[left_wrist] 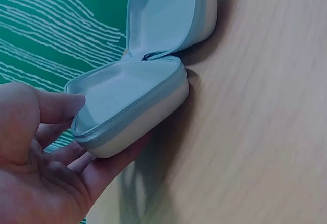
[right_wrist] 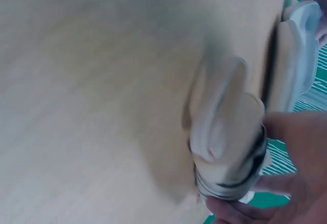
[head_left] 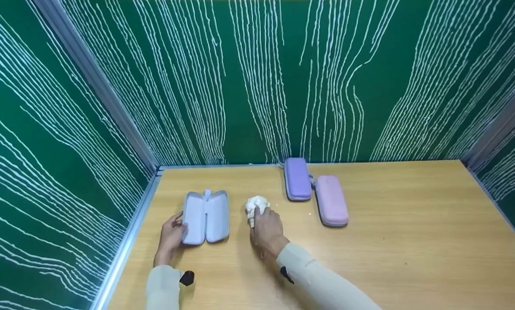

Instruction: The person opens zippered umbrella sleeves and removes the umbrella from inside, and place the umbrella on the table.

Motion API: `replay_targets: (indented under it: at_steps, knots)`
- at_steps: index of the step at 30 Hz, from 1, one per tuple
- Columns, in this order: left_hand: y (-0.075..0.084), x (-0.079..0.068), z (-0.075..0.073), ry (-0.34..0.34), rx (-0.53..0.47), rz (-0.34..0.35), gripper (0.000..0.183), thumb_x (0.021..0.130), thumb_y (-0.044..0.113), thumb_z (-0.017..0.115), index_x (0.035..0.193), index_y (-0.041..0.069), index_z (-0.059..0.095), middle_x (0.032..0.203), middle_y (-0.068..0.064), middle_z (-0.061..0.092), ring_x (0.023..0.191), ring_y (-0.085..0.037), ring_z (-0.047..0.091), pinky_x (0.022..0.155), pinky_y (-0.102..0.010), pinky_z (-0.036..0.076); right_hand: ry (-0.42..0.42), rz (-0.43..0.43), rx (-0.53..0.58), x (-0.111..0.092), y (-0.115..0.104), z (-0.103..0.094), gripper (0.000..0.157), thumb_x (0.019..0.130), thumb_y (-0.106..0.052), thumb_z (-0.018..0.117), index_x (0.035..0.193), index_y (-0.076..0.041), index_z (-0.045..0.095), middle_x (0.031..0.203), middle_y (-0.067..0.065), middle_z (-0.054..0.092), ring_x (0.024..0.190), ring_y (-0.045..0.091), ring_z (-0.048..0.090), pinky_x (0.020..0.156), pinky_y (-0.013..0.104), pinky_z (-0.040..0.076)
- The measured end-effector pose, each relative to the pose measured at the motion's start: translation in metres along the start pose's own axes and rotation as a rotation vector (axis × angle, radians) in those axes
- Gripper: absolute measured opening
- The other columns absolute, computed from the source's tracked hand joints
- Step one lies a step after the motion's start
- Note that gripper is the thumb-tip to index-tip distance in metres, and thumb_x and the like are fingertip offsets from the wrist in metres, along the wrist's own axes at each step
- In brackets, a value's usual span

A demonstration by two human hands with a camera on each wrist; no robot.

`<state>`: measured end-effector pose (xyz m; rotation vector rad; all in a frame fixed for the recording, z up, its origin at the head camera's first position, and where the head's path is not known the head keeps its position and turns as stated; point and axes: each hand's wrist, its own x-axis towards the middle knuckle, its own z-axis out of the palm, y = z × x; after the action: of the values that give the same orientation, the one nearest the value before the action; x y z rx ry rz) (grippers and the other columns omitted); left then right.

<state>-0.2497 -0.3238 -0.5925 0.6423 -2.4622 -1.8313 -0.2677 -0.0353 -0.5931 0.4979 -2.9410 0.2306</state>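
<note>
On the left of the table an open light grey-blue zip case (head_left: 217, 217) lies spread, its two halves joined along the middle. My left hand (head_left: 171, 236) grips its left half, thumb (left_wrist: 64, 106) over the rim and fingers beneath, as the left wrist view shows. The inside of the case (left_wrist: 127, 88) looks bare. To the right of the case, my right hand (head_left: 268, 228) holds a small white bundle (head_left: 256, 204) at the table top. In the right wrist view the bundle (right_wrist: 225, 168) has a looped end and dark bands; its exact kind is unclear.
A purple zip case (head_left: 298, 178) and a pink zip case (head_left: 331, 200) lie shut at the back, right of centre. Green panels with white wavy lines (head_left: 257, 86) stand behind and beside the wooden table (head_left: 412, 237). A metal post (head_left: 98, 82) rises at the left corner.
</note>
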Motion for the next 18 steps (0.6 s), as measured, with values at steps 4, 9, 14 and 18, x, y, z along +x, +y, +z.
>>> replay_targets:
  at_steps: [4, 9, 14, 18]
  knots:
    - [0.005, 0.003, 0.004, 0.015, 0.011, 0.021, 0.047, 0.091, 0.002, 0.048, 0.138, 0.004, 0.042, 0.122, -0.023, 0.052, 0.112, -0.031, 0.049, 0.095, -0.042, 0.04, -0.116, -0.006, 0.033, 0.006, 0.002, -0.008, 0.063, 0.084, -0.034, 0.06, 0.133, 0.003, 0.045, 0.098, 0.023, 0.054, 0.087, 0.032, 0.054, 0.078, 0.041, 0.046]
    - [0.007, 0.007, 0.01, 0.025, 0.014, 0.052, 0.046, 0.09, 0.0, 0.048, 0.136, 0.002, 0.044, 0.121, -0.025, 0.052, 0.111, -0.033, 0.05, 0.093, -0.042, 0.04, -0.149, -0.017, 0.034, 0.011, 0.006, -0.01, 0.064, 0.084, -0.035, 0.061, 0.135, 0.001, 0.044, 0.102, 0.022, 0.054, 0.09, 0.031, 0.055, 0.079, 0.041, 0.047]
    - [0.007, 0.01, 0.014, 0.045, 0.033, 0.092, 0.043, 0.09, -0.001, 0.046, 0.133, -0.002, 0.046, 0.122, -0.028, 0.052, 0.113, -0.036, 0.049, 0.095, -0.044, 0.039, -0.083, -0.022, 0.039, 0.013, 0.007, -0.006, 0.066, 0.079, -0.033, 0.068, 0.131, 0.0, 0.047, 0.103, 0.025, 0.053, 0.087, 0.033, 0.056, 0.076, 0.043, 0.048]
    - [0.005, 0.012, 0.013, 0.065, 0.048, 0.079, 0.041, 0.092, 0.0, 0.045, 0.133, -0.002, 0.046, 0.123, -0.028, 0.052, 0.113, -0.036, 0.049, 0.095, -0.045, 0.04, -0.078, -0.022, 0.04, 0.015, 0.005, -0.003, 0.068, 0.078, -0.034, 0.07, 0.132, 0.0, 0.046, 0.105, 0.025, 0.052, 0.088, 0.033, 0.056, 0.078, 0.042, 0.047]
